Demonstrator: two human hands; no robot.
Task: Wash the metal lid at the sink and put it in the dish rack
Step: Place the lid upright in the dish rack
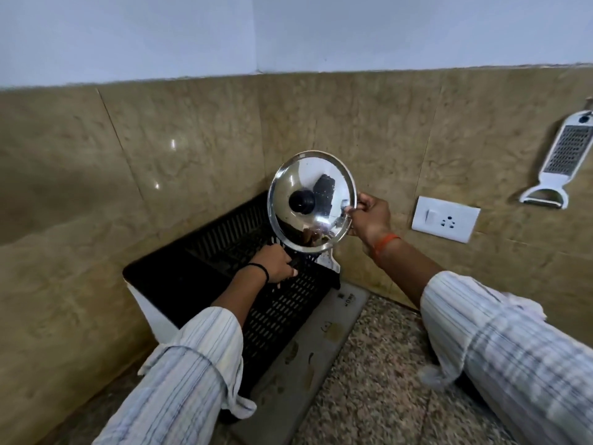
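Observation:
A round shiny metal lid [324, 194] with a black knob is held upright in the air above the far right corner of the dish rack. My right hand [370, 220] pinches its right rim. The dish rack [282, 309] is a black slotted plastic basket standing in the corner against the tiled walls. My left hand [276, 263] rests on the rack's right rim, fingers curled over the edge, just below the lid. A white object sticks up at the rack's corner under the lid. The inside of the rack is dark and hard to make out.
The rack stands on a grey drain tray [305, 358] on a speckled granite counter [378, 380]. On the right wall are a white switch and socket plate [446, 218] and a hanging white grater with peeler [558, 162]. Beige tiled walls close the corner.

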